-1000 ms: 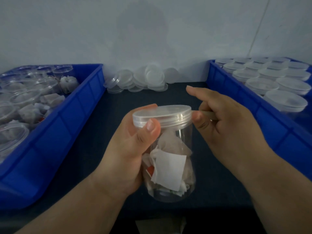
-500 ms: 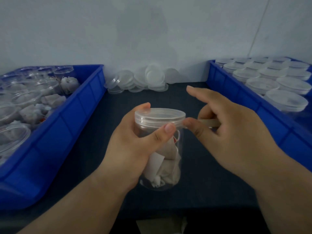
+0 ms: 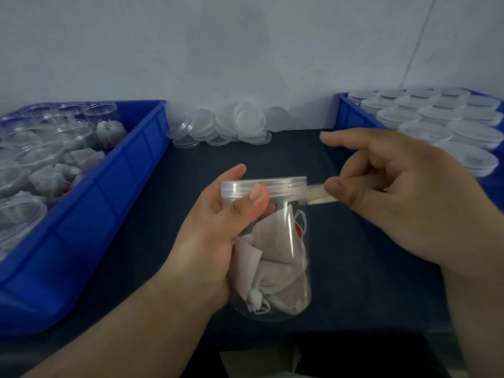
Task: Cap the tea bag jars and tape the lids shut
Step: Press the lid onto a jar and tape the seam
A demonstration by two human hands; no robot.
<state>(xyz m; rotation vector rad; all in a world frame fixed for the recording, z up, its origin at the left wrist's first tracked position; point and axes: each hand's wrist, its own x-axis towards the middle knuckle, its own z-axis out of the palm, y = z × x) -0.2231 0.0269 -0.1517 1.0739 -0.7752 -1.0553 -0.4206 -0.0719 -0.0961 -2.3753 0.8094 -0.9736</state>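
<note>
The left hand [image 3: 212, 241] wraps around the jar [image 3: 272, 257], thumb on the lid [image 3: 261, 186]. The right hand [image 3: 403, 203] pinches tape [image 3: 317, 194] stuck to the lid's right edge — pulled out sideways. Blue bins [image 3: 90, 203] sit on both sides — dark table [image 3: 354, 268] between is open.

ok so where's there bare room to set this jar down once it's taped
The dark mat is bare between the left bin and right bin, in front of the loose lids. Both bins are crowded with jars, so there's no room there.
</note>
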